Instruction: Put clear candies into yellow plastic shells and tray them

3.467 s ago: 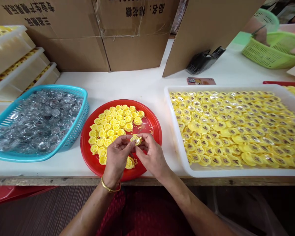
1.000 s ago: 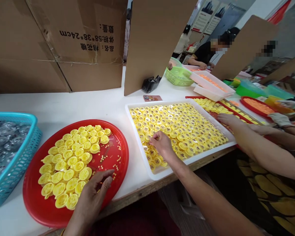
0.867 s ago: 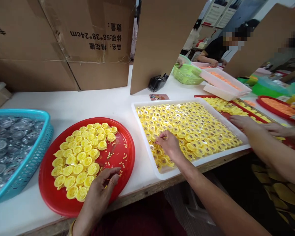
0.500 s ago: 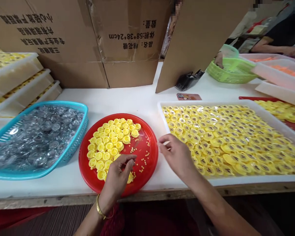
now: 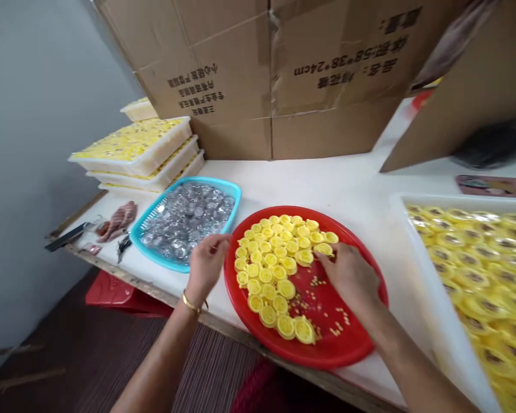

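Observation:
A round red tray holds several yellow caps in rows, plus small yellow beads scattered on its bare part. My right hand lies over the tray, fingertips pinched on a yellow cap at the end of the back rows. My left hand hovers at the near right rim of a blue basket filled with clear plastic lids. Its fingers are curled together, and what they hold is hidden.
A white tray of yellow capped pieces stands at the right. Stacked white trays with yellow pieces sit at the back left, in front of big cardboard boxes. Small tools lie at the table's left edge.
The view has swung left. My left hand went from the red tray to the blue basket's rim. My right hand moved from the white tray's edge onto the red tray's caps.

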The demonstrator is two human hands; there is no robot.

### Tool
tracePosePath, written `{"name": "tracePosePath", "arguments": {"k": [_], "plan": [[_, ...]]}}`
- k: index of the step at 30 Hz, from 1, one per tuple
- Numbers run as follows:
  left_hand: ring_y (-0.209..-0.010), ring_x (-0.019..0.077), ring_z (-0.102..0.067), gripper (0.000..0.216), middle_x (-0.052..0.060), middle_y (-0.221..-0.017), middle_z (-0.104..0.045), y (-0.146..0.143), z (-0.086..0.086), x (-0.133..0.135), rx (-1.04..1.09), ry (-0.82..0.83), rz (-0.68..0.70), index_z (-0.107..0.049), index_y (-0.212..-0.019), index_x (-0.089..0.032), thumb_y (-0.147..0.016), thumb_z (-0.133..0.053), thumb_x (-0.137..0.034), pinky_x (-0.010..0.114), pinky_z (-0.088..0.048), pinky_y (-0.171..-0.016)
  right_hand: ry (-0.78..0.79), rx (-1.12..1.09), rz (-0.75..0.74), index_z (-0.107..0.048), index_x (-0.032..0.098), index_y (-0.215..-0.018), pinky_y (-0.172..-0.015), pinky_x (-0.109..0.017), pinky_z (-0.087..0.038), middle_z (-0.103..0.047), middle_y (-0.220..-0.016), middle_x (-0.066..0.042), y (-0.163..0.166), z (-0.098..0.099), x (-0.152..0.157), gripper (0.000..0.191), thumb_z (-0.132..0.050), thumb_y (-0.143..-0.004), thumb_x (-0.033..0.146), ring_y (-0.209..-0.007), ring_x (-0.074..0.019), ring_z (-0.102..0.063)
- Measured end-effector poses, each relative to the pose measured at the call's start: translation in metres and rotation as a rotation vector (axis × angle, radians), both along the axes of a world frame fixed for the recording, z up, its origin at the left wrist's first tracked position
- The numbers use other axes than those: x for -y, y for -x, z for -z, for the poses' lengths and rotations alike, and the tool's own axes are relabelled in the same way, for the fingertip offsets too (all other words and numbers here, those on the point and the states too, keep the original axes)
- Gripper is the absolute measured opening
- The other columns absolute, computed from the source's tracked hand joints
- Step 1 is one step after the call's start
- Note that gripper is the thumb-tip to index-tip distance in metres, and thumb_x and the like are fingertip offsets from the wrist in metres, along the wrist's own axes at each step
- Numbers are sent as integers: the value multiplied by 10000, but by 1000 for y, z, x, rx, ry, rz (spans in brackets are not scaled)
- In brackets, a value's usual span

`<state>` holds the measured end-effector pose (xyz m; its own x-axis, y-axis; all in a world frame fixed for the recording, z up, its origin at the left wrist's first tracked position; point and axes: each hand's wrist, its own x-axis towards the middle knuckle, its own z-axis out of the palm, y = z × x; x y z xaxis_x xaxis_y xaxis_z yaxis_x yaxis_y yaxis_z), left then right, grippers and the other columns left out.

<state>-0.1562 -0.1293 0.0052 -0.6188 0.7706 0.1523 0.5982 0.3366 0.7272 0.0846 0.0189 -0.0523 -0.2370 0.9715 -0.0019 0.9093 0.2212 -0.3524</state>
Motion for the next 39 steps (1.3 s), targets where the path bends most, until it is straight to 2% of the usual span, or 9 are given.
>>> {"name": "tracePosePath", "arguments": {"k": [3,6,13,15,20,24,28,33,39], "plan": [[-833,202,-635,244,83,-954,-714,65,-9,0,-155,111,-125,-724,-940,-163,-806,-525,-208,298,-466,-786,-28,45,-22,-614,149,-1031,-529,-345,-442,-654,-1012,-159,-7,2,6,365,-475,-885,453,-806,-298,-665],[-804,234,-632,116,72,-787,-716,102,-2,-11,-183,262,-86,-730,-757,-174,-720,-620,-182,315,-438,-778,-59,96,-12,-605,165,-982,-484,-352,-434,-661,-990,-147,-18,4,19,346,-502,-851,468,-751,-300,-663],[-844,203,-612,145,45,-763,-678,113,24,-49,-118,398,-17,-638,-661,-159,-676,-744,-255,354,-434,-828,-145,-167,-115,-549,216,-914,-555,-363,-496,-692,-942,-114,-40,10,45,326,-471,-771,498,-723,-272,-679],[-798,179,-603,195,13,-699,-643,116,23,-49,-74,378,-28,-603,-626,-157,-721,-714,-286,357,-442,-807,-71,-275,-123,-526,244,-844,-550,-351,-504,-711,-830,-79,-44,7,49,291,-488,-734,510,-641,-251,-677],[-648,182,-589,229,-24,-464,-504,121,7,-29,122,216,-93,-560,-534,-172,-606,-735,-299,274,-407,-627,77,-419,-157,-467,275,-721,-491,-321,-501,-675,-618,-12,-48,0,59,235,-557,-659,483,-490,-221,-641],[-636,147,-609,296,22,-652,-610,98,-12,-11,376,17,-51,-540,-695,-162,-674,-649,-436,254,-446,-589,129,-492,-169,-496,274,-747,-515,-332,-521,-690,-662,-24,-46,0,64,224,-580,-651,457,-542,-236,-668],[-656,123,-621,342,41,-780,-644,42,-20,-7,633,-85,106,-562,-823,-162,-697,-679,-457,242,-497,-608,213,-602,-158,-543,254,-825,-562,-333,-549,-710,-752,-45,-39,-3,70,247,-604,-675,440,-602,-229,-684],[-645,88,-627,204,6,-785,-639,-35,-11,-16,1140,-209,265,-625,-849,-152,-722,-743,-258,159,-473,-537,335,-768,-132,-566,232,-922,-671,-321,-573,-708,-880,-50,-33,-16,80,263,-632,-729,397,-733,-206,-690],[-670,97,-638,161,6,-757,-639,-94,4,-26,1353,-170,306,-649,-842,-142,-734,-739,-221,158,-488,-549,467,-922,-64,-579,212,-965,-706,-286,-573,-695,-978,-49,-37,-26,84,263,-656,-736,315,-826,-185,-678]]}}
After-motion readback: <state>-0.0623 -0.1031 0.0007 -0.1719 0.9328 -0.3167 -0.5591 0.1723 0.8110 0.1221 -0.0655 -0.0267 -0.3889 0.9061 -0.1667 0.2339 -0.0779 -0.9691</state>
